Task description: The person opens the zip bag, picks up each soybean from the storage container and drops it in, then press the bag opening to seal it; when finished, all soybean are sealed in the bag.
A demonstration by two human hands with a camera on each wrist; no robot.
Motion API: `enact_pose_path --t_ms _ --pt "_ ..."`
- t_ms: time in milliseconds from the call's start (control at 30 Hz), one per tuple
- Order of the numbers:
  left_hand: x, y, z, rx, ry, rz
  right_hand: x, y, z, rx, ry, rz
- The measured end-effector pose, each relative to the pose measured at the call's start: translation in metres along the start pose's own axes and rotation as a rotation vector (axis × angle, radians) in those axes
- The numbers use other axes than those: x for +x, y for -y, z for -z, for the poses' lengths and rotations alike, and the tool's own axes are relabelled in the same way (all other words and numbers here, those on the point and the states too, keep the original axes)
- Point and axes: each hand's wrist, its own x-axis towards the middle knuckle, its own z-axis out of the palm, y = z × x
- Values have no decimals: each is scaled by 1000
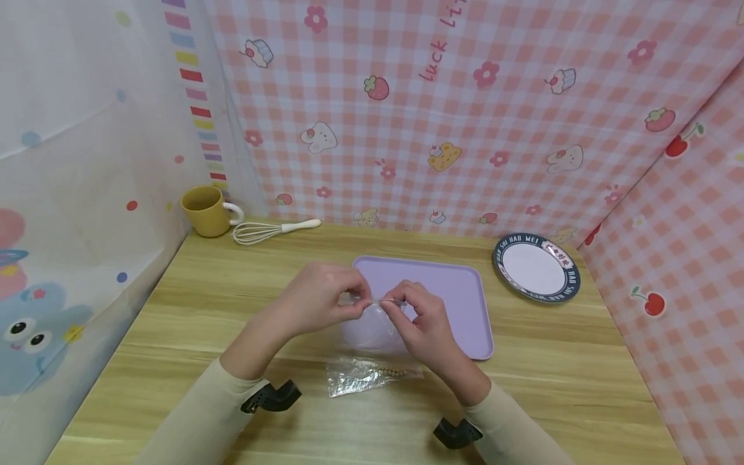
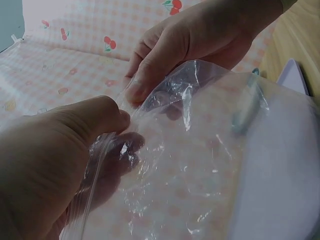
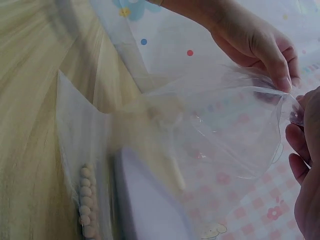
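A clear zip bag (image 2: 185,165) hangs between my two hands, its zip edge upward, over the front left of the lilac tray (image 1: 459,303). At its top edge, my left hand (image 1: 316,297) pinches the plastic between thumb and fingers. Close beside it, my right hand (image 1: 427,326) pinches the same edge. Through the film the tray and the checked cloth show in the left wrist view. A second, smaller clear bag (image 1: 351,380) lies on the table just below the hands, with a string of tan beads (image 3: 86,200) inside.
At the back left stand a mustard mug (image 1: 203,216) with a white handle and a white whisk (image 1: 264,231). A dark-rimmed plate (image 1: 531,268) sits to the right of the tray. Printed cloth walls (image 1: 407,116) border the wooden table (image 1: 552,387).
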Motion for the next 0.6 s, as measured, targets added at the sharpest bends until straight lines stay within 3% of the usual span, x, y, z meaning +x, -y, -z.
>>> enact_pose_path --t_ms 600 --pt "-13 12 5 24 -45 -71 -6 1 8 72 -40 -72"
